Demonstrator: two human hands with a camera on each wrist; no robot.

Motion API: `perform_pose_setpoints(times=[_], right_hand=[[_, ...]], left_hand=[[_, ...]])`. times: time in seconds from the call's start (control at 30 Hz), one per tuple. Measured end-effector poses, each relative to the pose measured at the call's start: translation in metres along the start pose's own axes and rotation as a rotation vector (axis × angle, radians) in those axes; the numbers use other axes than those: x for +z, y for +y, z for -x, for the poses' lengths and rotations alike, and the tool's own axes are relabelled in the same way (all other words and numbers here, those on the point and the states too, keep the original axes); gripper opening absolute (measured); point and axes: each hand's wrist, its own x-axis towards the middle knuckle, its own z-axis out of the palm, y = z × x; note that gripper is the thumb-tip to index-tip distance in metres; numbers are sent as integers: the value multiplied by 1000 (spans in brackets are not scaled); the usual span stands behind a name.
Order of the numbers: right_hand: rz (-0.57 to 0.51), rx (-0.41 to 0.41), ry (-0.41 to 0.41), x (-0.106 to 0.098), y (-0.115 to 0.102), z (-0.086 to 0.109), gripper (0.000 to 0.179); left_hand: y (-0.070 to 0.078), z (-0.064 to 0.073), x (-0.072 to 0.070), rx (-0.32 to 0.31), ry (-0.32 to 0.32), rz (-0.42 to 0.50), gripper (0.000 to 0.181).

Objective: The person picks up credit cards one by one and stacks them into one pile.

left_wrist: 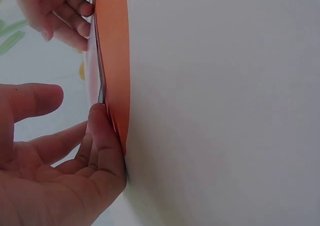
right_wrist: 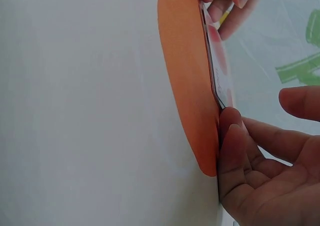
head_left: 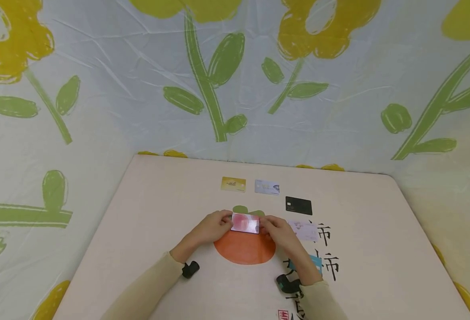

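Left grip (head_left: pixel 215 226) and right grip (head_left: pixel 280 230) curled narrow on opposite short ends of the phone (head_left: pixel 244 223)

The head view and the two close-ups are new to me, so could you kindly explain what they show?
There is no robot here: these are a person's bare left hand and right hand. The wide picture comes from a camera worn on the head, looking forward and down. The close-ups come from cameras worn on each wrist, so they look sideways along the surface. On the pale pink tabletop, printed with an orange fruit, lie gold, silvery, black, pale lilac and partly hidden blue cards. Both hands hold a pink-and-white card by opposite ends.
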Motion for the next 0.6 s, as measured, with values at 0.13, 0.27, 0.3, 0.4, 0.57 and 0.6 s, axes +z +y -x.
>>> perform_pose_setpoints(times=[0.13, 0.27, 0.3, 0.4, 0.57, 0.6], right_hand=[[6, 7, 6, 1, 0, 0, 34], [12, 11, 13, 2, 1, 0, 35], [19, 8, 16, 2, 2, 0, 35], [29, 2, 23, 2, 3, 0, 35], [37, -7, 33, 2, 2, 1, 33], [37, -7, 35, 3, 2, 1, 32]], left_hand=[[2, 0, 0, -13, -4, -4, 37], [4, 0, -1, -22, -3, 5, 37], [4, 0, -1, -23, -3, 6, 37], [4, -1, -1, -29, -4, 10, 37], [3, 0, -1, -45, -5, 20, 38], [2, 0, -1, -44, -5, 22, 38]])
